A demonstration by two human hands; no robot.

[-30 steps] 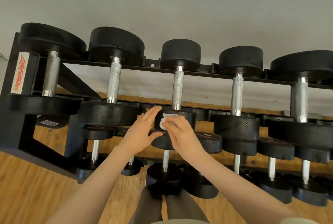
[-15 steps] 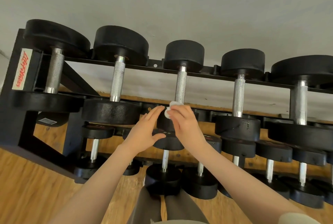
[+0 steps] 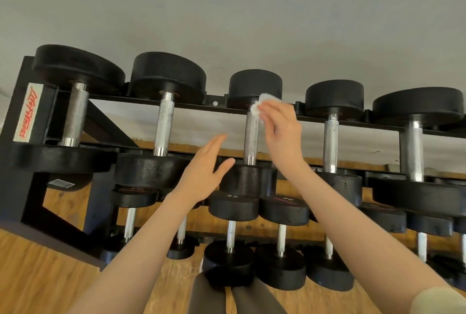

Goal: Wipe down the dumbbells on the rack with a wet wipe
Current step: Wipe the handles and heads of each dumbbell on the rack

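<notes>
Rack (image 3: 24, 177): black steel frame with tiers of dumbbells, reaching left, right and below the grip; a white label with red letters sits on its left post.
Floor (image 3: 37, 276): wood boards, far below the grip.
Middle dumbbell (image 3: 254, 85): top tier, black round heads, knurled silver handle (image 3: 251, 137) directly under the grip.
Right hand (image 3: 283, 127): its grip is closed around the wet wipe and presses it to the upper end of that handle.
Left hand (image 3: 204, 175): lower and left of the grip, fingers straight and loose (it holds nothing), beside the dumbbell's near head.
Wet wipe (image 3: 262, 105): small white wad inside the grip, touching handle and far head.
</notes>
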